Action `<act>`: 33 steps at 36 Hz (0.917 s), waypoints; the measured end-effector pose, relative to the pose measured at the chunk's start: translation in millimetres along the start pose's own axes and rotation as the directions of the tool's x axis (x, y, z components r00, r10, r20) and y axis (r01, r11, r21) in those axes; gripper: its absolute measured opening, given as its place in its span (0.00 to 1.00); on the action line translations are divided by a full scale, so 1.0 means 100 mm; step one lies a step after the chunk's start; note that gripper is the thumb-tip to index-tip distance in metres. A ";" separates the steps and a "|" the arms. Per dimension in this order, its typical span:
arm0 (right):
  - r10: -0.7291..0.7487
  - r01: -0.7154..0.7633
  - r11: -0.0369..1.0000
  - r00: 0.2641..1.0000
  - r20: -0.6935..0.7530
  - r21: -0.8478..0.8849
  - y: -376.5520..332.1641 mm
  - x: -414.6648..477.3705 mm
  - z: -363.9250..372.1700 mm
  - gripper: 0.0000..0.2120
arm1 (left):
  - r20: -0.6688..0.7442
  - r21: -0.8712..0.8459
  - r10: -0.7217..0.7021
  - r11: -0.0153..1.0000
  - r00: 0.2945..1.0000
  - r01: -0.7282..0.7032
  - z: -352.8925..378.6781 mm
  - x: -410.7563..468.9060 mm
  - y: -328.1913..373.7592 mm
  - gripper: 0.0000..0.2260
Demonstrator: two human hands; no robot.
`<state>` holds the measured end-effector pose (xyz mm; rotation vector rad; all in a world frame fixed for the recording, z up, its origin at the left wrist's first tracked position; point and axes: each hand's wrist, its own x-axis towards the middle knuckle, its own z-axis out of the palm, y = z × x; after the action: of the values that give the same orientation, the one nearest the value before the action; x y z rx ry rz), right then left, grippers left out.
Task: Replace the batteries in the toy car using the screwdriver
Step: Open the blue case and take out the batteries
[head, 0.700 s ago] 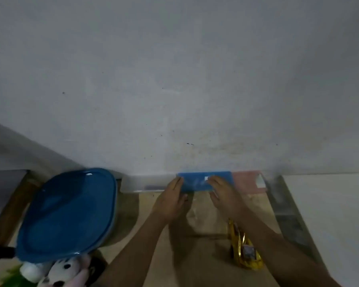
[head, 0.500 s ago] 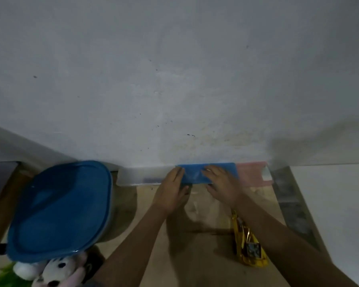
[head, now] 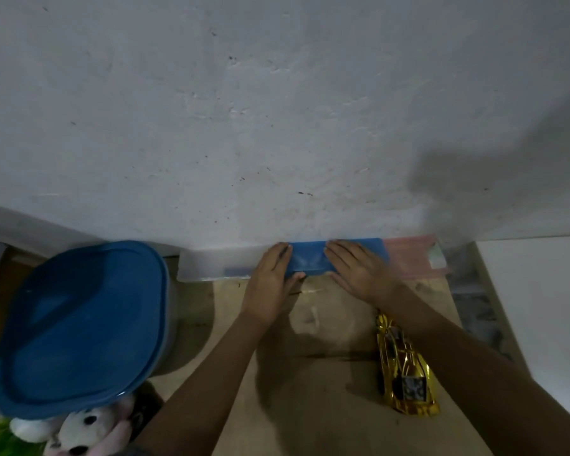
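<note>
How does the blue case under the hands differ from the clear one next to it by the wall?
The blue case is opaque blue; the clear case is see-through, with something dark showing inside. Both the left hand and right hand rest on the blue case; only the left hand's edge reaches the clear case. Both lie flat in one row along the wall.

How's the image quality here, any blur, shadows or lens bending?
Head view: dim, bluish light; the right hand is slightly motion-blurred at its edge; a broad soft shadow darkens the wall at upper right; the arms cast shadows on the table; wide-angle bending curves the blue lid; the gold toy car reads fairly sharp.
</note>
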<state>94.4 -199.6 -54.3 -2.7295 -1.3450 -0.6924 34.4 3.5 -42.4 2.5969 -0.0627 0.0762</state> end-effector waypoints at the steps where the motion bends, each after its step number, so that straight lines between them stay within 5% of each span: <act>1: -0.002 0.002 1.000 1.000 -0.006 -0.011 -0.01 -0.01 0.01 0.23 | 0.000 -0.003 -0.002 1.000 1.000 0.002 0.00 0.00 0.01 0.23; 7: 0.010 -0.010 0.997 1.000 -0.005 -0.071 -0.09 -0.01 0.04 0.18 | 0.000 -0.027 -0.022 0.999 1.000 0.022 0.00 -0.02 0.03 0.23; 27: 0.004 -0.006 0.999 0.999 0.043 0.054 0.01 0.18 -0.08 0.28 | 0.121 -0.118 -0.110 0.985 0.987 0.124 -0.12 0.09 0.11 0.24; 33: 0.050 -0.061 0.991 0.994 0.095 0.116 0.05 0.21 -0.15 0.20 | -0.115 -0.138 -0.219 0.970 0.969 0.202 -0.09 -0.03 0.26 0.22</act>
<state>103.7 -190.4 -31.4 -2.7230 -1.2762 -0.4725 29.9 -13.5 -21.5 2.4510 0.2482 0.1579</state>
